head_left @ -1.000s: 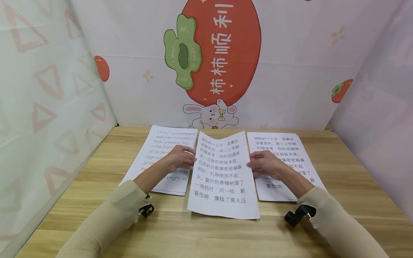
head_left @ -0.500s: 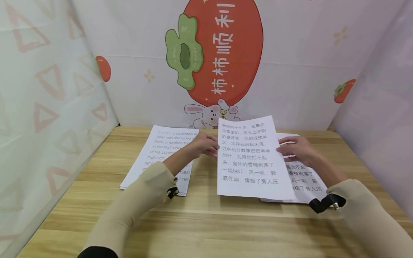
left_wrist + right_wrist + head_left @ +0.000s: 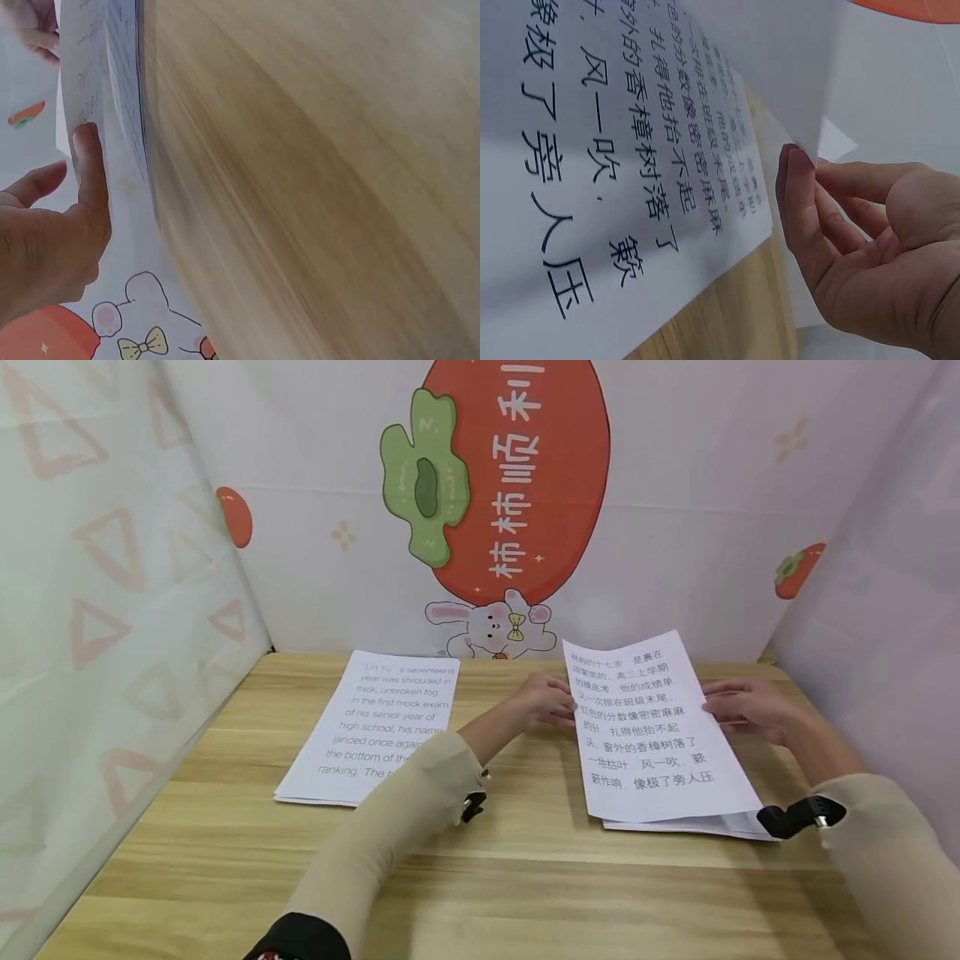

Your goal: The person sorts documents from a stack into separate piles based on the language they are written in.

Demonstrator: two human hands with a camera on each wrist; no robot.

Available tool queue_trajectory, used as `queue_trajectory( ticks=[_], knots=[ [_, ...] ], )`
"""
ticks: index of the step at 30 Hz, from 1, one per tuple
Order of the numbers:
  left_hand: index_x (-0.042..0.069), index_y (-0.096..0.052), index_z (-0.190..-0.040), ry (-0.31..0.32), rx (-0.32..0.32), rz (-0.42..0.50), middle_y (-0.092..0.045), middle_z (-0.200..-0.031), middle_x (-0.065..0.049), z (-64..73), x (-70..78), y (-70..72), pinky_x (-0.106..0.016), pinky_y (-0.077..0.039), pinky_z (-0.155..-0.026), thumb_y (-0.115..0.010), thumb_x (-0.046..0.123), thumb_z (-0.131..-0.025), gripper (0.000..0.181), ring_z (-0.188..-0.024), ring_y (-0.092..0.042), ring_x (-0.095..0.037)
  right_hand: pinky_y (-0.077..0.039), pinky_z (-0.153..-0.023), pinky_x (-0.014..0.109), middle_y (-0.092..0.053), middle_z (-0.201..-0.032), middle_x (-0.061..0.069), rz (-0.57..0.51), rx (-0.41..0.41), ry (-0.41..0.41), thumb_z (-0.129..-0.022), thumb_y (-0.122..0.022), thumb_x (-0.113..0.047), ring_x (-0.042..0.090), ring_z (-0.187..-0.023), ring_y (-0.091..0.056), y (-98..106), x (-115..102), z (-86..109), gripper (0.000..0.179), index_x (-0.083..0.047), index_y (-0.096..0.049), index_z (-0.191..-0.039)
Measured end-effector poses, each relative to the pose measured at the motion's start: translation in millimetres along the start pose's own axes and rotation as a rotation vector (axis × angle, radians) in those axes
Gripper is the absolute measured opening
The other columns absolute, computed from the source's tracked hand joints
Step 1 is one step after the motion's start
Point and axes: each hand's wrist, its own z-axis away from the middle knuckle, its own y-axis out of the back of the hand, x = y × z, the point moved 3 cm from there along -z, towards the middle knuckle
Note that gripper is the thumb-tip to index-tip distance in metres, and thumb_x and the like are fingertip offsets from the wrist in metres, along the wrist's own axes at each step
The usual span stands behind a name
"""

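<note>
A sheet of paper (image 3: 637, 735) printed with Chinese text hangs slightly above a stack of similar sheets (image 3: 682, 823) at the right of the table. My left hand (image 3: 546, 700) pinches its left edge. My right hand (image 3: 750, 708) pinches the right edge, with thumb and fingertips meeting at the paper in the right wrist view. The held sheet (image 3: 780, 52) tilts over the printed top page (image 3: 630, 187) of the stack there. From the left wrist, the lifted sheet (image 3: 79, 90) and the stack (image 3: 126, 75) appear edge-on, with a gap between them.
A second stack (image 3: 390, 718), printed in English, lies at the left of the wooden table (image 3: 480, 893), partly behind my left sleeve. A white cloth backdrop (image 3: 675, 568) with persimmon and rabbit drawings rises at the table's back edge, and more cloth hangs at both sides.
Both hands have carried the sheet from the table's middle to the right, over the Chinese-text stack. The left stack has stayed in place and shows more of its text.
</note>
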Motion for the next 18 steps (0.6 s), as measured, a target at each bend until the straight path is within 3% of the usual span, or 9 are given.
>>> queue_trajectory(
  ticks=[6,10,14,18],
  knots=[
    [-0.014,-0.067,-0.115,0.056,-0.073,0.056,-0.071,-0.091,-0.022,-1.4,-5.8,-18.6,-0.033,-0.065,-0.074,-0.064,-0.01,-0.093,0.023,-0.078,-0.072,-0.028,-0.061,-0.076,0.03,-0.07,-0.097,-0.009,0.011,-0.005,-0.035,-0.105,-0.061,-0.014,0.009,-0.086,-0.068,16.4,19.2,2.7,0.063,0.019,-0.03,-0.149],
    [-0.014,-0.067,-0.105,0.09,-0.108,0.088,-0.068,-0.093,-0.023,-1.8,-9.0,-27.5,-0.036,-0.065,-0.078,-0.065,-0.008,-0.093,0.014,-0.088,-0.074,-0.034,-0.061,-0.075,0.032,-0.071,-0.096,-0.009,0.005,-0.005,-0.061,-0.105,-0.061,-0.014,0.01,-0.085,-0.069,24.1,27.1,4.8,0.064,0.018,-0.029,-0.15],
    [-0.012,-0.067,-0.104,0.111,-0.121,0.089,-0.069,-0.099,-0.026,0.2,-10.5,-32.2,-0.039,-0.065,-0.082,-0.065,-0.005,-0.095,0.012,-0.102,-0.073,-0.041,-0.061,-0.075,0.033,-0.074,-0.098,-0.007,0.004,-0.001,-0.105,-0.105,-0.061,-0.014,0.013,-0.085,-0.07,27.3,33.8,5.0,0.066,0.012,-0.027,-0.156],
    [-0.012,-0.066,-0.107,0.118,-0.135,0.059,-0.07,-0.103,-0.027,2.9,-11.2,-34.7,-0.04,-0.064,-0.085,-0.066,-0.002,-0.096,0.015,-0.104,-0.072,-0.041,-0.062,-0.077,0.034,-0.075,-0.103,-0.002,0.032,0.011,-0.134,-0.105,-0.06,-0.014,0.015,-0.087,-0.071,27.3,38.4,6.2,0.067,0.013,-0.027,-0.156]
  ],
)
